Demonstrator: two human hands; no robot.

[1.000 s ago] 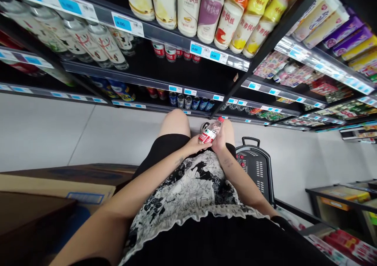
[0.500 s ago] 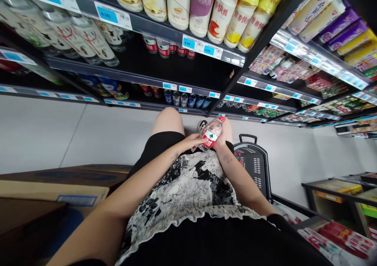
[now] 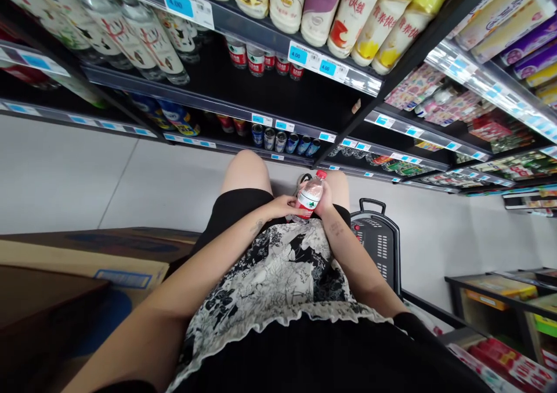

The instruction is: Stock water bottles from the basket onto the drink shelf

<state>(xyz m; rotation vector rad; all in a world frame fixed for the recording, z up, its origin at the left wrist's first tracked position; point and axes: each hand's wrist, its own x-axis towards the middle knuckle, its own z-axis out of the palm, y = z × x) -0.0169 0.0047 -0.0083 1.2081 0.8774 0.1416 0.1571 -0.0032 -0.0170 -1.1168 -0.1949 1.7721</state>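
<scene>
I hold a small clear water bottle (image 3: pixel 309 194) with a red cap and a red and white label in front of my lap. My right hand (image 3: pixel 325 198) wraps round its far side. My left hand (image 3: pixel 282 206) is closed on its lower end from the left. The bottle is tilted, cap pointing up and away. My knees and a black skirt lie below the hands. Black store shelves (image 3: pixel 243 105) with more red-label bottles (image 3: pixel 256 60) rise just beyond my knees.
Shelves hold tall milk-drink bottles (image 3: pixel 322 4), clear bottles (image 3: pixel 143 39), cans (image 3: pixel 282 140) and blue price tags. A black shopping basket (image 3: pixel 378 242) stands at my right on the pale floor. Cardboard boxes (image 3: pixel 87 265) lie at my left. A low rack of packets (image 3: pixel 500 300) is at the far right.
The bottle has come slightly lower and nearer my lap, both hands staying on it. The view has shifted a little, with the shelves sliding right and down.
</scene>
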